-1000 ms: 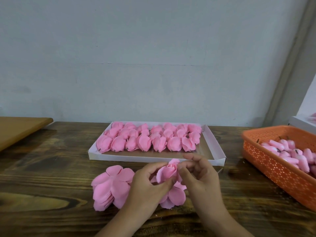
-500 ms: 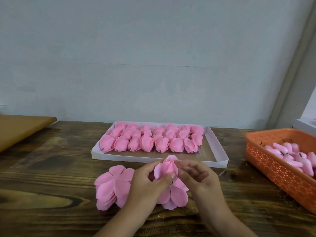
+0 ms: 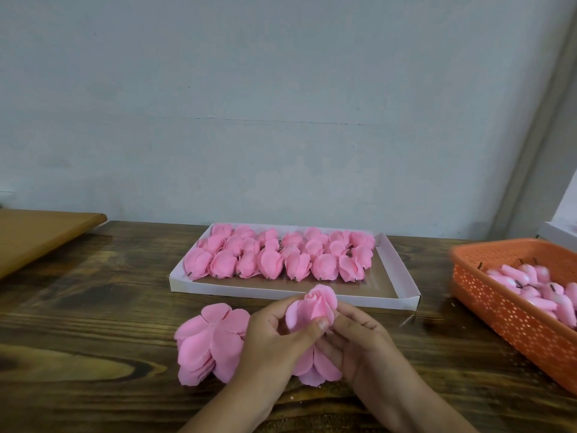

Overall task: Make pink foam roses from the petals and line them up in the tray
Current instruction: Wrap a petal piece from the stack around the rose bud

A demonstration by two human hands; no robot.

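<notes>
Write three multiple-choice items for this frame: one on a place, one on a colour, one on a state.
1. Where does the stack of loose petals lie?
A. in the tray
B. on the table, left of the hands
C. in the basket

2. What colour is the basket?
A. orange
B. white
C. blue

3. How is the rose being made held?
A. lying free on the table
B. set in the tray
C. gripped by both hands

Answers: 1 B, the stack sits on the wood beside the left hand, in front of the tray. 2 A, its perforated wall is orange. 3 C, left thumb and right hand fingers curl round it.
</notes>
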